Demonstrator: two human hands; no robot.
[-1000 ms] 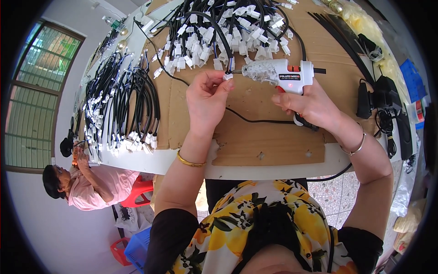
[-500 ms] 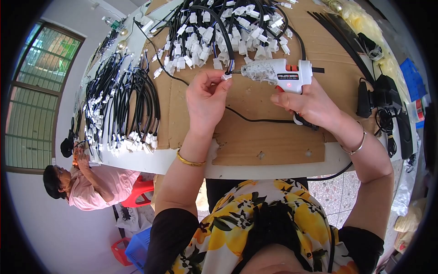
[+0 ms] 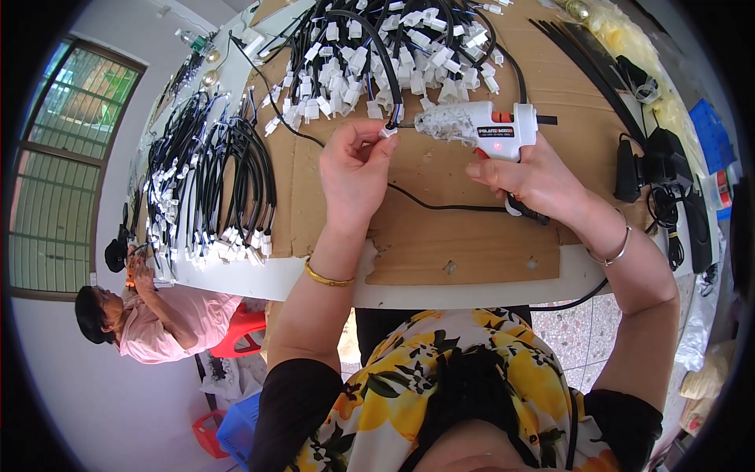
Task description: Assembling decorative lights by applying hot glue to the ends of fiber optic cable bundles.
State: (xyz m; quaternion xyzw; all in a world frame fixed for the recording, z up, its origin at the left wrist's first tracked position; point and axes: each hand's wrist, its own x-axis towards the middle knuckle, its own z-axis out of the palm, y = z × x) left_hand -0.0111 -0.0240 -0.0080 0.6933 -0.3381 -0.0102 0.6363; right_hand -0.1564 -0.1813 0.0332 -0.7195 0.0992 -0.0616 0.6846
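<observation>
My left hand (image 3: 354, 169) pinches a small white connector (image 3: 387, 132) on the end of a black cable, held over the brown cardboard sheet (image 3: 464, 236) that covers the table. My right hand (image 3: 533, 177) grips a white glue gun (image 3: 480, 126) by its handle. The gun's nozzle points left and sits right at the connector. The gun's black power cord (image 3: 448, 206) runs across the cardboard under both hands.
A big pile of black cables with white connectors (image 3: 385, 47) lies at the back of the table. More bundles (image 3: 208, 189) lie to the left. Black adapters and cords (image 3: 668, 181) sit on the right. A person in a pink top (image 3: 157, 315) sits at lower left on a red stool.
Both hands hold nearly the same pose. The glue gun's nozzle has stayed at the connector between my left fingers.
</observation>
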